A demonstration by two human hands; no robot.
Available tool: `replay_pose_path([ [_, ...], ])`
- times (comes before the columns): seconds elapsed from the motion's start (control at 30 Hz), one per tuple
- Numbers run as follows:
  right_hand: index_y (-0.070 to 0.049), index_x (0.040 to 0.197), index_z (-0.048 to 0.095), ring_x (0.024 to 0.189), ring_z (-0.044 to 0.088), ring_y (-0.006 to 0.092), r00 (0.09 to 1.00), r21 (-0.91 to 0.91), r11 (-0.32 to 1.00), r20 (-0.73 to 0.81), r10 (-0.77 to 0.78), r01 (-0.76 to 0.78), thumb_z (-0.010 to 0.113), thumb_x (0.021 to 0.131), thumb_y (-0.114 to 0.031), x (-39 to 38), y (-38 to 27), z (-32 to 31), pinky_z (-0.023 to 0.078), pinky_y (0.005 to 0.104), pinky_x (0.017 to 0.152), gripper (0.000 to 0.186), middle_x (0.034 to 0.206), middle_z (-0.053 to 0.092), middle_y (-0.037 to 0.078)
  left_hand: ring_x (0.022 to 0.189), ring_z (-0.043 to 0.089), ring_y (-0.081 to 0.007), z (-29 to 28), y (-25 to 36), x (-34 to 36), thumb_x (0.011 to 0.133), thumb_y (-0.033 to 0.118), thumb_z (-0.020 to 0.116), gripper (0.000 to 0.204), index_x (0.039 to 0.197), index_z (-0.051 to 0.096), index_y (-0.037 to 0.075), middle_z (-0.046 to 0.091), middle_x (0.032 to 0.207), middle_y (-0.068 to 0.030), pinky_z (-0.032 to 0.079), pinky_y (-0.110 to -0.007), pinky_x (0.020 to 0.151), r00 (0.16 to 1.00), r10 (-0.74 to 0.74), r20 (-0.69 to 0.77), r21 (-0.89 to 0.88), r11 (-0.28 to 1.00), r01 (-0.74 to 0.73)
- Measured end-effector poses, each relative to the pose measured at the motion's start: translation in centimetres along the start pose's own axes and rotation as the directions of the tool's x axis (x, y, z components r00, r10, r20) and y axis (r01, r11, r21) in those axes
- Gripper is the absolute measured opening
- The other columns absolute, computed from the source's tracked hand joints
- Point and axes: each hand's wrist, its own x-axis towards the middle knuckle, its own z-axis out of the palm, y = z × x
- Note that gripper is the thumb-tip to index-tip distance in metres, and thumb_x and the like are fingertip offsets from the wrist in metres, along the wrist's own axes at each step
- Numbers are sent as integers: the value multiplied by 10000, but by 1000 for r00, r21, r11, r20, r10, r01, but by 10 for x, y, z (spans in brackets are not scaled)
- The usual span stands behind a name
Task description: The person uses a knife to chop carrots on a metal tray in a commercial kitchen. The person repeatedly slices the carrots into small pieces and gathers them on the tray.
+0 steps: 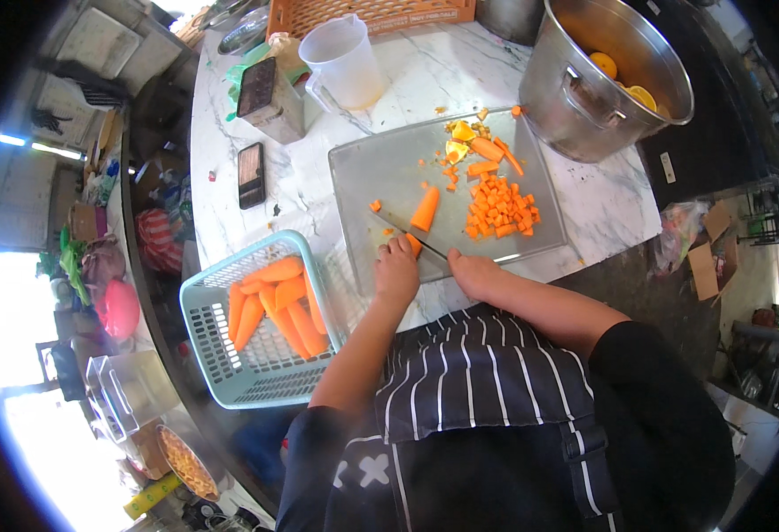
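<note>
My right hand (473, 273) is closed around the handle of a knife (393, 222), whose blade points up and left across a grey cutting board (360, 175). My left hand (396, 268) grips a carrot piece (414, 245) against the board, right by the blade. Just beyond the blade lies a larger cut carrot (426, 209). Diced carrot (499, 207) is heaped on the right side of the board. Behind the heap are longer carrot pieces (485, 158) and yellow-orange citrus pieces (457, 151). Small carrot bits are scattered near the knife tip.
Left of my left forearm stands a light-blue plastic basket (261, 390) with peeled carrots (287, 306). A big steel pot (575, 124) holding oranges (604, 65) is at the far right. Farther left are a phone (252, 176), a metal tin (274, 106), a plastic jug (343, 64) and an orange crate (380, 18).
</note>
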Motion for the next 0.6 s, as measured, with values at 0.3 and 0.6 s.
replay_pose_path([
  [0.3,-28,1011,430,756,639,365,966,68,994,-250,-69,89,517,867,-143,-31,10,-21,499,461,636,203,846,657,172,1054,504,-372,-4,-16,-11,725,152,717,570,1215,447,48,535,1115,-184,429,-439,881,956,-172,-237,-591,807,-2],
  [0.6,-31,959,410,710,633,340,858,70,956,-463,-221,284,541,872,-162,-37,-5,-20,492,440,585,204,811,652,132,1024,536,-369,16,7,-11,712,77,738,565,1196,452,17,539,1115,-206,451,-411,866,945,-215,-244,-773,633,-56],
])
